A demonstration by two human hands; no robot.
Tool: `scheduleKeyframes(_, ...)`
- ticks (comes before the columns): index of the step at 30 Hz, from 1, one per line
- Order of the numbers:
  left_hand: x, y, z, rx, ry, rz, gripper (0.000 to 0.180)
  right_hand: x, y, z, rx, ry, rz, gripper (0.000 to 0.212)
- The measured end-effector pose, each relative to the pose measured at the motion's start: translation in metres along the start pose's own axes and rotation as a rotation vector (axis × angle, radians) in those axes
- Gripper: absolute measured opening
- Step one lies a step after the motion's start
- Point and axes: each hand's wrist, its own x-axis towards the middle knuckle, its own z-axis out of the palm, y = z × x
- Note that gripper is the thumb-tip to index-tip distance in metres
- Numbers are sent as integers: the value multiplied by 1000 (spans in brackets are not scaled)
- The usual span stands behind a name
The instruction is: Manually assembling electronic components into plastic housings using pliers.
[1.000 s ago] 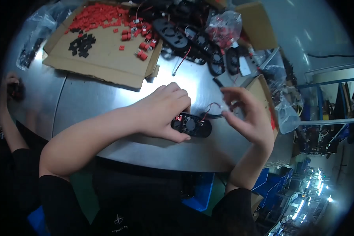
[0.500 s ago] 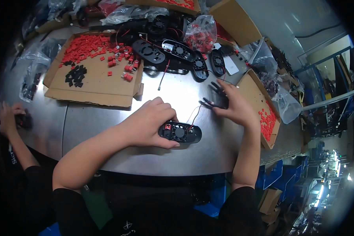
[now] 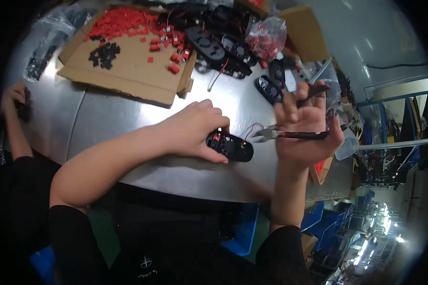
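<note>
Currently, left hand [image 3: 199,132] gripping housing [image 3: 243,151]; right hand [image 3: 302,148], pliers [image 3: 302,135].

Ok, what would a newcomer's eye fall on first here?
Probably the bright heap of red pieces in the cardboard tray at upper left. Next, likely the pliers in the right hand, right of center. Then the oval black case held in the left hand, near the middle.

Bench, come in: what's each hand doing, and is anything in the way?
Left hand gripping black oval housing. Right hand holding pliers, palm showing. Thin wire between housing and pliers.
</note>
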Motion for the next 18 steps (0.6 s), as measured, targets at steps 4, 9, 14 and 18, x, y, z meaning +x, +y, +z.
scheduleKeyframes(4,2,7,-2,26,7,-37,50,-15,44,39,-370,-90,-135,56)
scheduleKeyframes(9,2,5,2,28,10,-68,50,-27,56,38,-836,-159,-182,67)
scheduleKeyframes(14,-2,9,3,10,75,-81,48,-28,59,34,-866,-125,-137,69)
scheduleKeyframes(18,-4,11,4,28,63,-111,47,-29,64,34,-864,-124,-199,71)
